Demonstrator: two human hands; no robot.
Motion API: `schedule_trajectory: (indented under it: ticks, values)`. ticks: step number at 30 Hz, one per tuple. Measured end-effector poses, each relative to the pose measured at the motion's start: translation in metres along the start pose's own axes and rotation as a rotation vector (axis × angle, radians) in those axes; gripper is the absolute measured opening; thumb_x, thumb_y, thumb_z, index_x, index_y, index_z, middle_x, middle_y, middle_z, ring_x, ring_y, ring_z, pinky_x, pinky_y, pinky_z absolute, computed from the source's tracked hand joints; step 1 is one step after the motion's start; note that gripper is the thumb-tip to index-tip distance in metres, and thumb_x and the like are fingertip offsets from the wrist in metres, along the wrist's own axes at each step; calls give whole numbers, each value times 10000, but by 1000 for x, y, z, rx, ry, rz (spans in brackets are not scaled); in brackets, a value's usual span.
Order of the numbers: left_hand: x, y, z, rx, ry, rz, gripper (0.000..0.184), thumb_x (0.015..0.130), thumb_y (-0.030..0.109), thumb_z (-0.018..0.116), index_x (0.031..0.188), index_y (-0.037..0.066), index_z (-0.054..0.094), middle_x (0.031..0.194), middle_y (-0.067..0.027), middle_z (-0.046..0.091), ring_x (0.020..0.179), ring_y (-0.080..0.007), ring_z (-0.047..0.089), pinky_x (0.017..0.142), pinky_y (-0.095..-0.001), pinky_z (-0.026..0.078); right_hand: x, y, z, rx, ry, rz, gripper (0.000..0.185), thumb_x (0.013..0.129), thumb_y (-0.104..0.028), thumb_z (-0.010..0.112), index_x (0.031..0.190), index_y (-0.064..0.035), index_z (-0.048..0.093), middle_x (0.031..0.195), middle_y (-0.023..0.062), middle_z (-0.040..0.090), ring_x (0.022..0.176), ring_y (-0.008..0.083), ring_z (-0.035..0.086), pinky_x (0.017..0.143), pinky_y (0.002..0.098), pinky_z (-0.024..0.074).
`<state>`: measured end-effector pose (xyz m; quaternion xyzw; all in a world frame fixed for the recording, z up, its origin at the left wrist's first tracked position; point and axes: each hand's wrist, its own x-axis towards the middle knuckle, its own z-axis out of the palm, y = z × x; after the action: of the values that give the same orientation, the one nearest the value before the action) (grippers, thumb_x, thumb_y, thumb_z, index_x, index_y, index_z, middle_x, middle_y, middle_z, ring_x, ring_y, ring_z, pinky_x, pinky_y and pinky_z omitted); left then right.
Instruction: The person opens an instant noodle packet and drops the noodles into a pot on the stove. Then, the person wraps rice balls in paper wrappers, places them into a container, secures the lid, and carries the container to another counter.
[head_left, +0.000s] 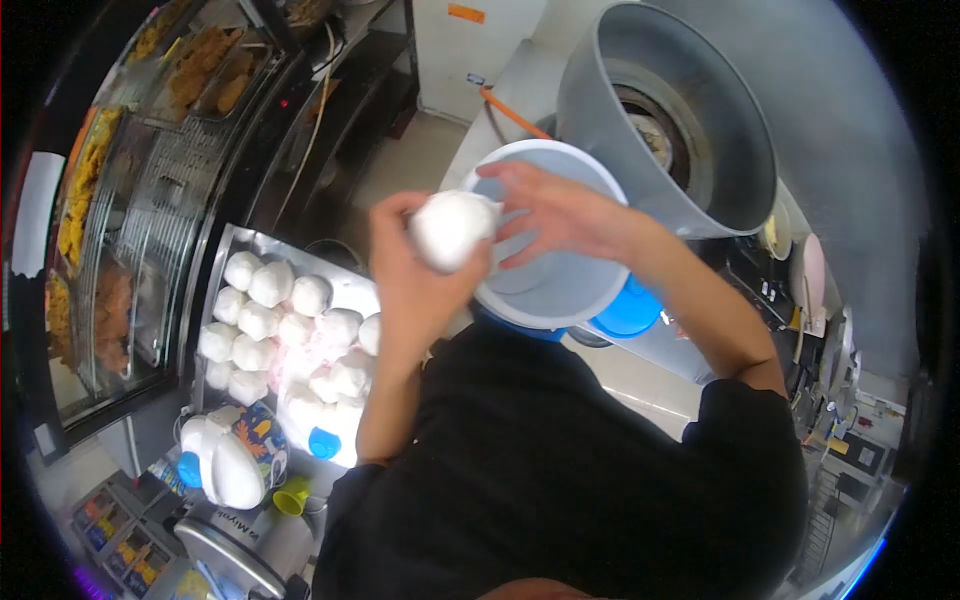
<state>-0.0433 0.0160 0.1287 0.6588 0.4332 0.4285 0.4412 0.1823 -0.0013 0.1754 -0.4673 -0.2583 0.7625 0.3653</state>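
My left hand [420,285] grips a round white ball [452,228], with the thumb and fingers wrapped around its sides. Just right of the ball is my right hand [555,215], slightly blurred, its fingers spread; I cannot tell whether the fingertips touch the ball. Both hands are near a large whitish bucket [548,312], and the right hand is over its opening. To the left, a metal tray [350,290] bears many similar white balls [258,320], lying close together. Their exact material is too blurred to tell.
A tall grey metal cylinder [590,100] stands behind the bucket on the right, with a blue round object [630,308] beside the bucket. A glass food display case [150,200] runs along the left. Near the tray are a silver cooker [245,545] and a green cup [292,496].
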Motion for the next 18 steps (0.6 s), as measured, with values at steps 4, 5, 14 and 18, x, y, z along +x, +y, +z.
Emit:
schedule_trajectory:
  ticks: [4, 5, 14, 18]
  values:
    - [5, 5, 61, 216, -99, 230, 838, 734, 229, 927, 1398, -1, 470, 1352, -259, 565, 1217, -430, 611, 1025, -507, 506, -1, 31, -4, -112, 230, -8, 555, 984, -391, 743, 1440, -137, 552, 1314, 92, 648, 1202, 241, 651, 892, 453, 566]
    - [3, -2, 65, 249, -89, 323, 864, 736, 249, 930, 1417, -4, 463, 1358, -264, 566, 1225, -437, 608, 1032, -516, 502, 4, 36, -20, -30, 239, 48, 543, 975, -378, 755, 1429, -151, 562, 1308, 81, 652, 1189, 239, 655, 879, 448, 559]
    - [-65, -7, -39, -183, 97, -139, 503, 853, 135, 859, 1294, 46, 634, 1240, -131, 701, 1059, -248, 677, 940, -371, 528, 118, 145, -121, -116, 782, 290, 599, 890, -325, 787, 1397, -107, 553, 1350, 127, 615, 1160, 311, 651, 846, 461, 590]
    - [-87, -41, -57, -139, 222, -235, 394, 913, 115, 805, 1267, 40, 649, 1154, -95, 721, 1016, -185, 674, 886, -336, 527, 161, 174, -135, -111, 860, 250, 693, 875, -321, 788, 1444, -64, 486, 1425, 176, 545, 1166, 360, 648, 894, 482, 613]
